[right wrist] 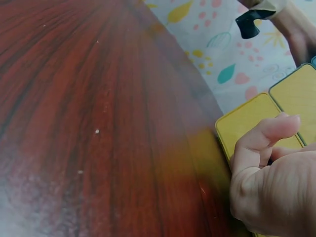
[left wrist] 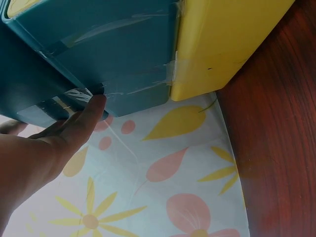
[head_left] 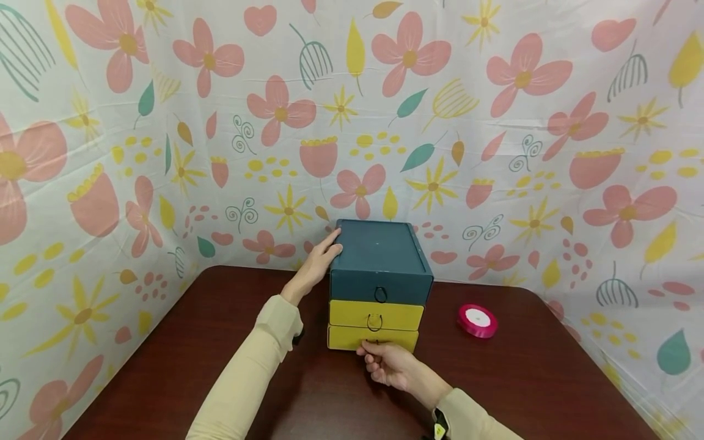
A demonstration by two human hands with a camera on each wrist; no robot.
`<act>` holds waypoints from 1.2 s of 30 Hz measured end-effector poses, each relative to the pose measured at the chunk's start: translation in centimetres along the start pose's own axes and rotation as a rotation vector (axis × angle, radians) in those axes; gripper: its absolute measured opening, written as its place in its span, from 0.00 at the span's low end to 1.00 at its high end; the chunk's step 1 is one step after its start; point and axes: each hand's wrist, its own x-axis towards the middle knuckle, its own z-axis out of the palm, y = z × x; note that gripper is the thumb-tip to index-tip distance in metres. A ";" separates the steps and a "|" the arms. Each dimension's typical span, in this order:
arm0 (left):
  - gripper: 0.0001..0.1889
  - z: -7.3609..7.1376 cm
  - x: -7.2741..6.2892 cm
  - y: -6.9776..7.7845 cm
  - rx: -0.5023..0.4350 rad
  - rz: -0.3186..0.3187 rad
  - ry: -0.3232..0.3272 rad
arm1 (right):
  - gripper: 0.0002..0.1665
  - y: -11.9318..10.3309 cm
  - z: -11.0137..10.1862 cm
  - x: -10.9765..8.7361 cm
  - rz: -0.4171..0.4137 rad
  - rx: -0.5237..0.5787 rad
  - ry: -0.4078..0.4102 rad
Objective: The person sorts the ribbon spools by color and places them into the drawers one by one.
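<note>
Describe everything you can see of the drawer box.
The drawer box stands upright on the dark table, smooth-looking, perhaps plastic or card. Its top and upper front are dark teal; two yellow fronts sit below. Dark loop pulls hang on the upper two fronts; the right hand pinches the mostly hidden bottom pull. Clear tape shows on its side. The left hand rests against its upper left side.

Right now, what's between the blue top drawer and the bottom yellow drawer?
In the head view, another yellow drawer sits directly between them.
</note>
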 end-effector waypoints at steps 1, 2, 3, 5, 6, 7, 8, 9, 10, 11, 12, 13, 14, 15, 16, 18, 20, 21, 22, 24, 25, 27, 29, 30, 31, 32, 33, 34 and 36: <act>0.30 0.0 -0.2 0.3 0.004 0.001 0.001 | 0.17 0.0 0.0 0.0 0.003 -0.002 0.002; 0.30 0.0 -0.3 0.5 0.008 0.003 0.002 | 0.17 0.0 0.0 -0.1 0.006 -0.003 0.005; 0.30 0.0 -0.4 0.6 0.010 0.002 0.003 | 0.17 0.1 0.0 -0.1 0.007 -0.003 0.005; 0.30 0.1 -0.5 0.7 0.011 0.000 0.006 | 0.17 0.2 0.0 -0.3 0.006 -0.006 0.001; 0.30 0.1 -0.6 0.8 0.012 -0.002 0.006 | 0.17 0.3 0.1 -0.4 0.005 -0.010 -0.003; 0.30 0.1 -0.6 0.7 0.010 -0.004 0.004 | 0.16 0.4 0.1 -0.6 0.007 -0.010 -0.008; 0.30 0.2 -0.6 0.6 0.009 -0.005 0.001 | 0.16 0.6 0.1 -0.7 0.008 -0.015 -0.016; 0.30 0.2 -0.6 0.6 0.008 -0.006 -0.001 | 0.16 0.7 0.2 -0.9 0.010 -0.018 -0.026; 0.30 0.2 -0.6 0.5 0.007 -0.007 -0.003 | 0.16 0.8 0.3 -1.1 0.011 -0.022 -0.038; 0.30 0.2 -0.6 0.5 0.007 -0.008 -0.004 | 0.16 0.9 0.3 -1.3 0.015 -0.023 -0.051; 0.30 0.2 -0.5 0.5 0.006 -0.008 -0.006 | 0.16 1.0 0.4 -1.4 0.017 -0.024 -0.063; 0.30 0.2 -0.5 0.4 0.006 -0.008 -0.006 | 0.16 1.1 0.4 -1.6 0.022 -0.022 -0.076; 0.30 0.2 -0.5 0.4 0.005 -0.007 -0.005 | 0.16 1.1 0.4 -1.8 0.024 -0.023 -0.088; 0.30 0.1 -0.5 0.4 0.004 -0.007 -0.004 | 0.16 1.2 0.5 -1.9 0.027 -0.020 -0.098; 0.30 0.1 -0.5 0.5 0.002 -0.006 -0.003 | 0.16 1.3 0.5 -2.1 0.030 -0.019 -0.107; 0.30 0.1 -0.5 0.6 -0.002 -0.004 -0.002 | 0.15 1.4 0.6 -2.4 0.037 -0.016 -0.122; 0.30 0.0 -0.5 0.7 -0.005 -0.001 0.000 | 0.15 1.5 0.6 -2.6 0.045 -0.014 -0.134; 0.30 0.1 -0.3 0.3 -0.004 0.005 0.008 | 0.16 1.5 0.6 -2.7 0.046 -0.014 -0.138; 0.30 0.1 0.0 -0.1 -0.002 0.012 0.018 | 0.16 1.6 0.7 -2.9 0.051 -0.015 -0.141; 0.30 0.1 0.5 -1.0 0.008 0.025 0.043 | 0.16 1.8 0.8 -3.1 0.055 -0.018 -0.145; 0.30 0.2 0.8 -1.4 0.012 0.030 0.055 | 0.16 1.9 0.9 -3.3 0.056 -0.021 -0.149; 0.30 0.2 1.4 -2.3 0.019 0.039 0.076 | 0.16 2.1 1.0 -3.6 0.060 -0.025 -0.156; 0.30 0.3 1.4 -2.3 0.024 0.036 0.086 | 0.15 2.3 1.2 -3.9 0.065 -0.024 -0.164; 0.30 0.3 1.4 -2.3 0.023 0.035 0.086 | 0.15 2.5 1.2 -4.1 0.068 -0.023 -0.168; 0.30 0.3 1.3 -2.3 0.021 0.034 0.087 | 0.15 2.6 1.3 -4.2 0.070 -0.024 -0.169; 0.30 0.3 1.3 -2.3 0.022 0.036 0.087 | 0.15 2.8 1.3 -4.4 0.071 -0.025 -0.168; 0.30 0.3 1.3 -2.3 0.019 0.037 0.086 | 0.15 2.9 1.4 -4.6 0.074 -0.025 -0.166; 0.30 0.3 1.3 -2.3 0.018 0.037 0.086 | 0.14 3.0 1.4 -4.7 0.075 -0.026 -0.164; 0.30 0.3 1.3 -2.4 0.011 0.040 0.081 | 0.14 3.3 1.6 -5.1 0.079 -0.028 -0.166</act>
